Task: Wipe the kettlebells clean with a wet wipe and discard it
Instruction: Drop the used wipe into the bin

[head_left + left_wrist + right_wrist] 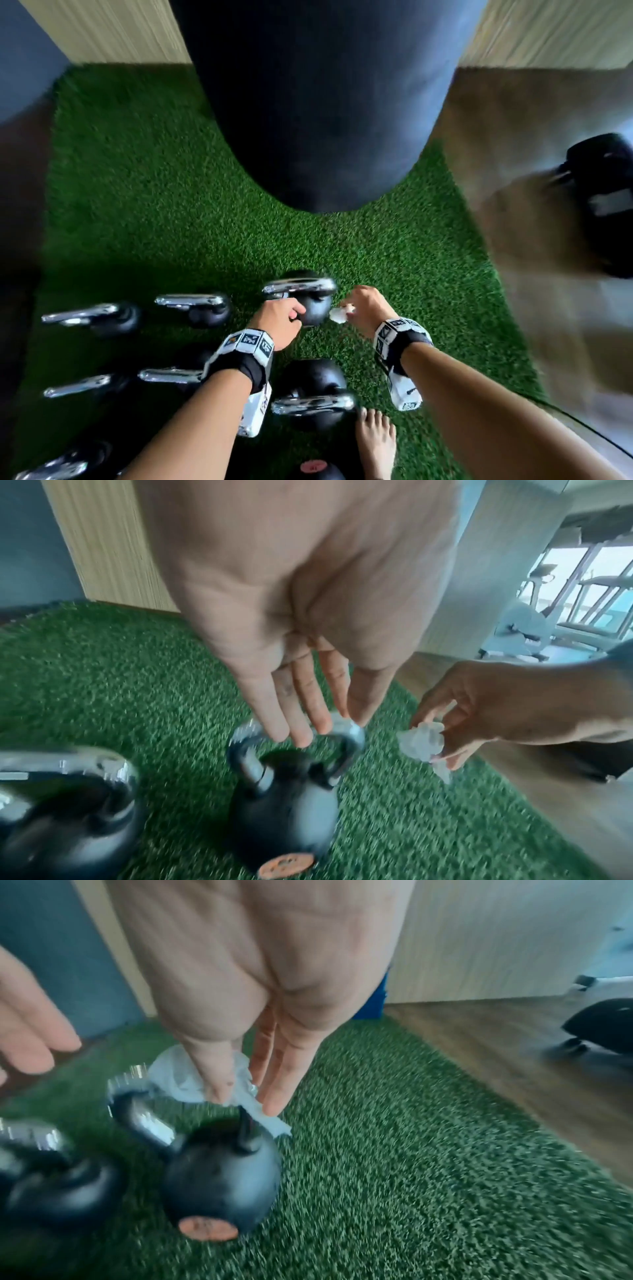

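A black kettlebell with a chrome handle and an orange base disc stands on green turf. My left hand reaches its straight fingers down to the handle's top; motion blur hides whether they touch. Just right of the kettlebell, my right hand pinches a crumpled white wet wipe. The wipe hangs beside the handle's right end.
Several more chrome-handled kettlebells stand in rows to the left and near me. A big dark punching bag hangs just ahead. My bare foot is on the turf. Wood floor and black equipment lie to the right.
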